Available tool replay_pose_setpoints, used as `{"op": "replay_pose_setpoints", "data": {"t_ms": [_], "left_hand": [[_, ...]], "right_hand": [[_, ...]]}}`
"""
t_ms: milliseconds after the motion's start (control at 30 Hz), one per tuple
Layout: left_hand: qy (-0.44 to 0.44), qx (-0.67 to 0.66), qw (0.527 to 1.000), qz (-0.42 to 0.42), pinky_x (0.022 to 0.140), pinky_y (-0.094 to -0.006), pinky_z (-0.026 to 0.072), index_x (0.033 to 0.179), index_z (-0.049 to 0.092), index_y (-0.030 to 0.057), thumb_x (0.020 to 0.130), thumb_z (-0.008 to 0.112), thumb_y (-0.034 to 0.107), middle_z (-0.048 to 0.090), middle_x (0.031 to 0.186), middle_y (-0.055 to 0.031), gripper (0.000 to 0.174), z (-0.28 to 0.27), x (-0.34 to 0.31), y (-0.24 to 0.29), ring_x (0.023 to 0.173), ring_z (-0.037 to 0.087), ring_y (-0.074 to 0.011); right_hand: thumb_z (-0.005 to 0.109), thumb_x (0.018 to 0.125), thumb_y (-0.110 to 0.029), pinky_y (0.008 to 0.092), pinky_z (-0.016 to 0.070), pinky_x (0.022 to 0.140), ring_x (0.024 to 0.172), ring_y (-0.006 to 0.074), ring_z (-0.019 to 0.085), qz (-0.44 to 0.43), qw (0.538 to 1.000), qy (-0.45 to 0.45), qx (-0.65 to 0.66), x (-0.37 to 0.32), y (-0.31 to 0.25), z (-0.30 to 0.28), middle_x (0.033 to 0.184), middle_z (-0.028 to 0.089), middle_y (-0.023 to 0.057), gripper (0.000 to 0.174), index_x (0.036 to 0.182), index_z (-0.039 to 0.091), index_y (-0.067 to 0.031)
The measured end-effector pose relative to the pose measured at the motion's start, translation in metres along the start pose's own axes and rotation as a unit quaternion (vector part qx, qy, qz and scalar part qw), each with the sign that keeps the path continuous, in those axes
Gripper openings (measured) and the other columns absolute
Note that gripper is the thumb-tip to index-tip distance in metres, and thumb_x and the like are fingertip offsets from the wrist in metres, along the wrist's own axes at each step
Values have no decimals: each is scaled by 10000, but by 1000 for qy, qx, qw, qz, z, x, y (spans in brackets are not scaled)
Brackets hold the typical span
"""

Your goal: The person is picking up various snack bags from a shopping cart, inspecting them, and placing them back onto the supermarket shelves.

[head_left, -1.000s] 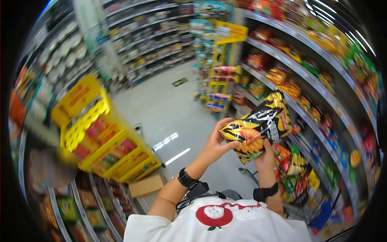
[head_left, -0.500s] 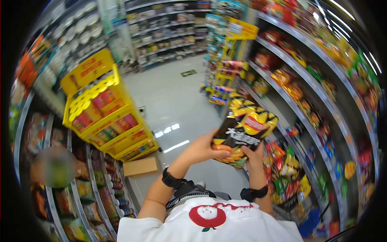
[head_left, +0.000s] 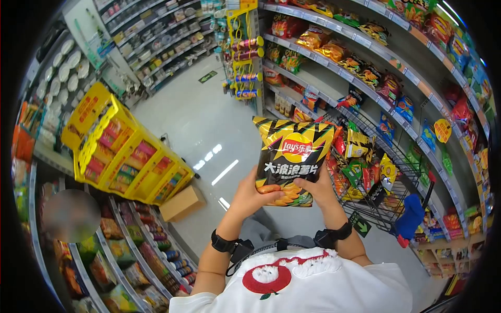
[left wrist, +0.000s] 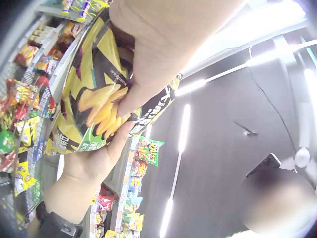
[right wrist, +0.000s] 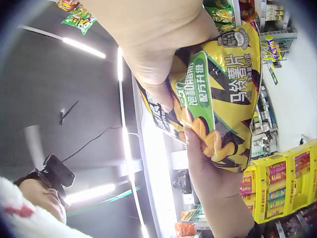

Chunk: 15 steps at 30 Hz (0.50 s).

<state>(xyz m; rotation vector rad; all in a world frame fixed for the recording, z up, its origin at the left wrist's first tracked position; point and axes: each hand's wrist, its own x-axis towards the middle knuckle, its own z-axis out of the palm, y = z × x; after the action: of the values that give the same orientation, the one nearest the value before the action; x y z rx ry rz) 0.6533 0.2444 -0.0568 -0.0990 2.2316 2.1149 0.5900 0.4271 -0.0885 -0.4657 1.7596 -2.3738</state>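
A black and yellow Lay's potato chip bag (head_left: 293,169) is held up in front of the chest, its printed front turned to the head camera. My left hand (head_left: 252,194) grips its lower left side, the thumb lying across the front. At the lower right side my right hand (head_left: 322,191) grips it the same way, thumb over the front. In the left wrist view, both thumbs press near the chip picture on the bag (left wrist: 84,101). The fingers behind the bag are mostly hidden. The right wrist view shows the bag's side and bottom end (right wrist: 235,94) bulging between the hands.
A shopping cart (head_left: 389,216) holding several snack bags stands right of the hands, beside shelves (head_left: 360,39) of chip bags. On the left are a yellow display stand (head_left: 130,156), a cardboard box (head_left: 182,203) and lower snack shelves (head_left: 117,250). Tiled floor (head_left: 195,130) runs ahead.
The chip bag has turned from tilted rightward to nearly upright, its front facing the head camera. Both hands still grip it, now farther left in view. More of the cart shows.
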Motion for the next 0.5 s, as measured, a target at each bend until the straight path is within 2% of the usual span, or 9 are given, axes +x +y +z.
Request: {"op": "replay_pose_setpoints", "data": {"t_ms": [100,200,267,333,433,500], "left_hand": [[48,-38,998,34,720,-268,512,1198,421,-18,658,771,120,629,968,-92,657,26,-30,-22,875,615,-126],[88,82,990,79,736,-270,508,1206,410,-20,664,773,132,618,997,-87,669,27,-56,-44,883,615,-128],[117,-18,992,31,752,-273,506,1205,417,-3,671,766,111,628,975,-86,649,25,-82,-46,888,615,-128],[146,-82,986,10,747,-271,509,1198,426,0,675,760,93,638,944,-86,628,23,-103,-37,889,617,-126],[187,-112,976,3,667,-268,529,1178,438,4,681,747,58,640,903,-87,588,13,-124,-34,807,632,-133],[198,-133,971,-7,612,-267,531,1145,455,-1,673,745,32,637,895,-95,555,6,-132,-28,736,633,-134]], "right_hand": [[765,641,-31,307,385,937,1084,187,485,19,998,-39,-44,-20,-2,-16,1192,480,92,824,1305,278,4],[745,644,-15,302,386,936,1087,185,490,78,994,-76,-15,-33,-6,-7,1190,490,91,801,1306,296,6],[737,658,-28,299,394,925,1060,169,503,110,987,-114,-9,-41,9,-1,1163,508,76,753,1287,325,-3],[738,661,-34,302,393,926,1058,160,500,106,982,-154,-10,-48,7,14,1159,507,68,736,1277,336,-10],[736,662,-32,310,385,934,1081,168,487,101,974,-202,32,-52,4,31,1188,491,81,767,1302,314,-12],[692,735,-119,314,364,952,1112,187,469,83,965,-241,71,-50,4,37,1224,468,104,747,1339,267,-10]]}}
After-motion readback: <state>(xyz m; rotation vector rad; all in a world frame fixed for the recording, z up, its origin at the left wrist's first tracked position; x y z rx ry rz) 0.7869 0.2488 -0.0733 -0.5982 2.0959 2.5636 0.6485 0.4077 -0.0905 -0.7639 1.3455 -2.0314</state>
